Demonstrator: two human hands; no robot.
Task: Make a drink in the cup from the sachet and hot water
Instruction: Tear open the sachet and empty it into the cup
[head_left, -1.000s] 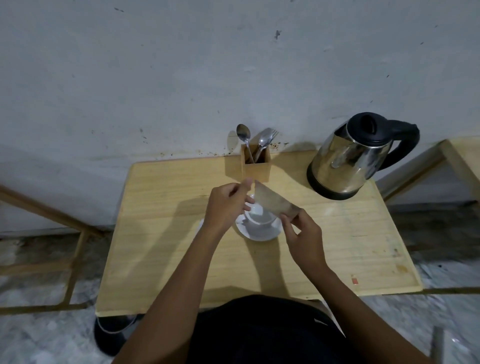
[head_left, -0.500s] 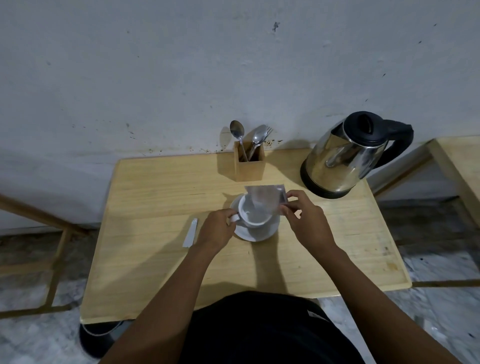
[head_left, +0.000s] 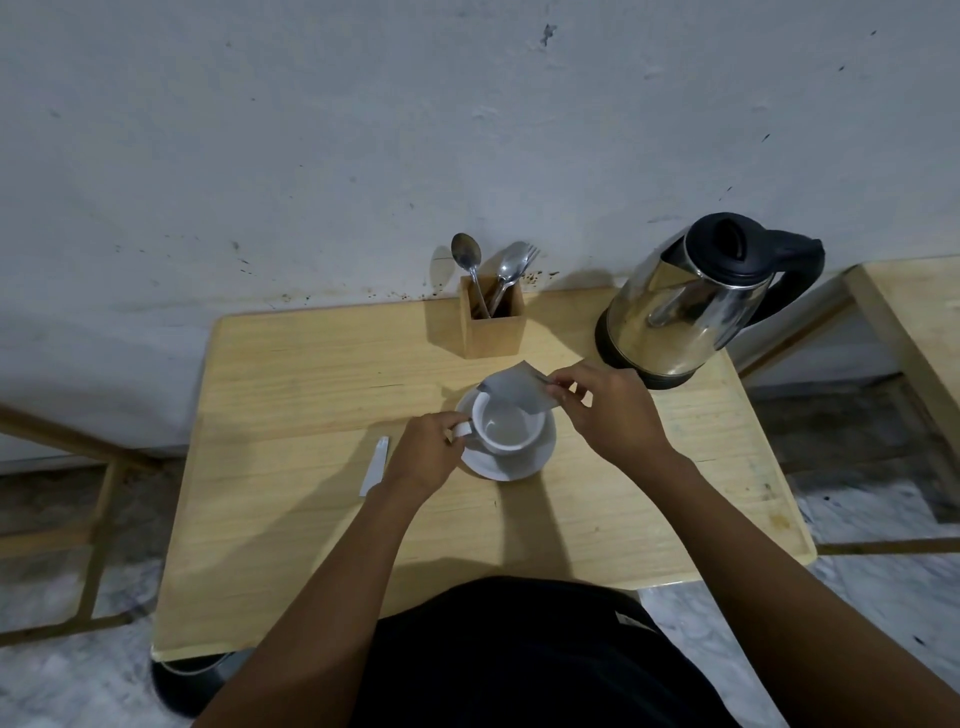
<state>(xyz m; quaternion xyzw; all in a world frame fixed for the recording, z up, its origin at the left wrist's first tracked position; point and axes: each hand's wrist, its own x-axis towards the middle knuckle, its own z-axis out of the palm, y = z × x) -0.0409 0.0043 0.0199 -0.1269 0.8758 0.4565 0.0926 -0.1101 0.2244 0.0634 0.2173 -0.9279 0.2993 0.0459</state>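
Observation:
A white cup (head_left: 506, 428) stands on a white saucer (head_left: 519, 465) in the middle of the wooden table (head_left: 291, 509). My left hand (head_left: 428, 452) grips the cup's handle on its left side. My right hand (head_left: 605, 410) pinches a grey sachet (head_left: 517, 389) by its right end and holds it tilted over the cup's far rim, open end down. A torn-off white strip (head_left: 375, 466) lies on the table left of my left hand. A steel kettle (head_left: 696, 301) with a black lid and handle stands at the back right.
A wooden holder (head_left: 491, 325) with a spoon and forks stands at the back against the grey wall. A second wooden table edge (head_left: 914, 322) shows at the far right. A dark round bin (head_left: 192, 675) sits on the floor under the front left corner.
My left hand let go of the sachet and took the cup's handle. The torn strip now lies on the table. My right hand tipped the sachet over the cup.

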